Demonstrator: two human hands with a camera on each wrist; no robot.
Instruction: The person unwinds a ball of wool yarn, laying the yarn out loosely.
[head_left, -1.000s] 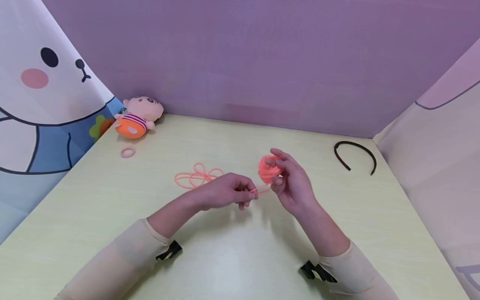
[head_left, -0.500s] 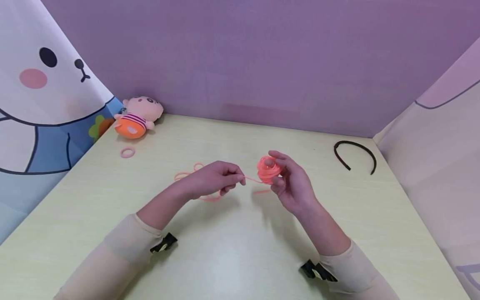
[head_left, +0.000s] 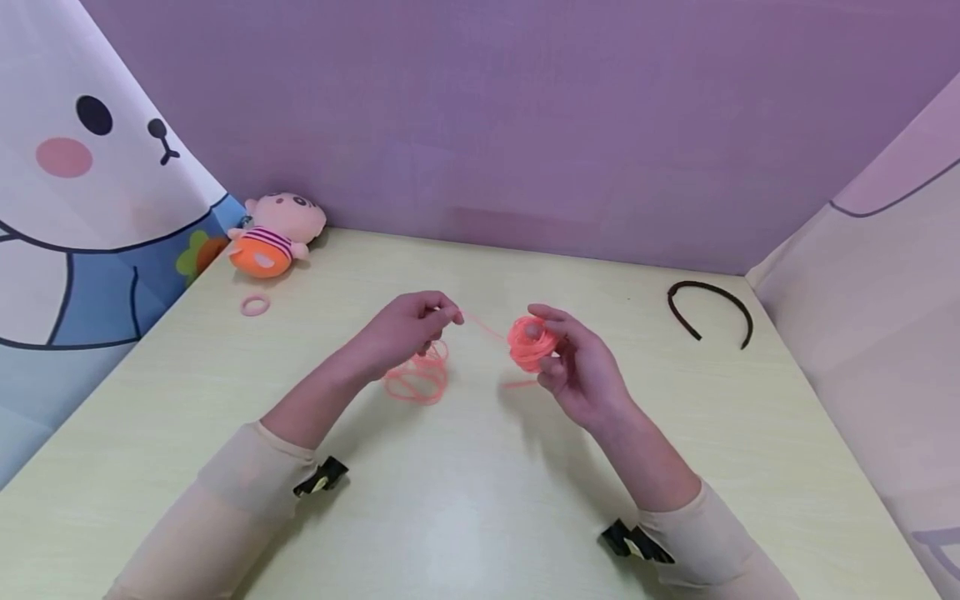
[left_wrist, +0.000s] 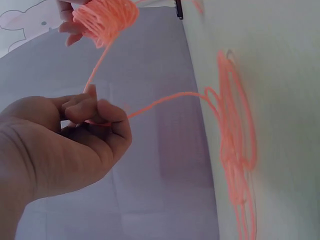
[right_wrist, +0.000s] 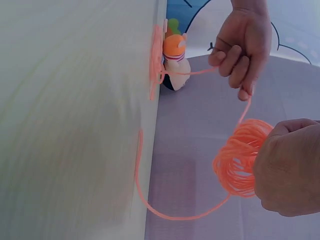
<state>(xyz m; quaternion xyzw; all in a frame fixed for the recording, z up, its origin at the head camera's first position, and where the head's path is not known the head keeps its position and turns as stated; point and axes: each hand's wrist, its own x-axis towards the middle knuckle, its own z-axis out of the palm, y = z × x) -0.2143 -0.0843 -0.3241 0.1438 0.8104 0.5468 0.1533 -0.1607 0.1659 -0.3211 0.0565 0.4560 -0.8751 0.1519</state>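
A bundle of coral-orange yarn (head_left: 529, 343) is held above the table by my right hand (head_left: 588, 371), its fingers and thumb around it. My left hand (head_left: 401, 333) pinches a strand (head_left: 483, 325) that runs across to the bundle. In the left wrist view, the same yarn (left_wrist: 175, 96) leaves my left hand's curled fingers and drops to a loose looped pile (left_wrist: 235, 145) on the table. A free tail (right_wrist: 175, 218) hangs from the bundle down to the tabletop in the right wrist view.
A plush toy (head_left: 273, 233) sits at the table's back left, with a pink ring (head_left: 255, 305) in front of it. A black headband (head_left: 708, 287) lies at the back right. Purple cloth (head_left: 525, 125) hangs behind the table (head_left: 465, 517).
My left hand has moved left and up from beside the bundle, drawing the strand out longer. The loose pile has shifted in shape. My right hand stays nearly still with the bundle.
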